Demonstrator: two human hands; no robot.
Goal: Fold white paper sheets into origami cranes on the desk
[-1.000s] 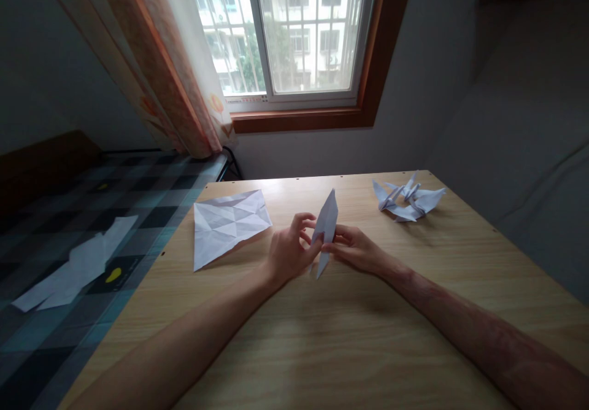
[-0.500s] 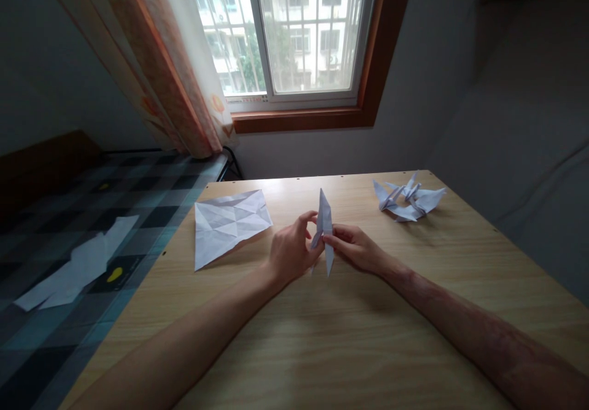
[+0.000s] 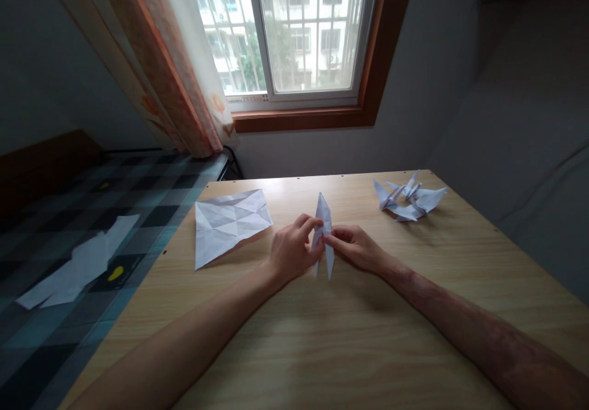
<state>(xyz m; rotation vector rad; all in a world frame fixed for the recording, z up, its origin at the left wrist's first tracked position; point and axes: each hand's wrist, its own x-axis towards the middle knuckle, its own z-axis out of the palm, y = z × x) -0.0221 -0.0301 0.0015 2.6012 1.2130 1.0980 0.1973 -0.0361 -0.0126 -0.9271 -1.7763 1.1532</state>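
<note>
Between my hands, a narrow piece of folded white paper (image 3: pixel 324 210) stands upright just above the table, a point at its top and two thin legs hanging below. My left hand (image 3: pixel 297 242) pinches it from the left, its index finger lying across the front face. From the right, my right hand (image 3: pixel 356 245) grips its lower middle between thumb and fingertips. Part of the paper is hidden behind my left fingers. Left of my hands, a creased white sheet (image 3: pixel 232 223) lies spread out on the table.
Several folded paper cranes (image 3: pixel 409 198) sit grouped at the back right of the wooden table (image 3: pixel 276 348). To the left is a bed with a checked cover (image 3: pixel 151 177), and white paper strips (image 3: pixel 83 269) lie on it. A window (image 3: pixel 308 29) and a curtain (image 3: pixel 170 78) are behind.
My left index finger has come down onto the front of the folded paper. The paper's top has dipped slightly, and its two legs show farther apart. My right hand keeps its place.
</note>
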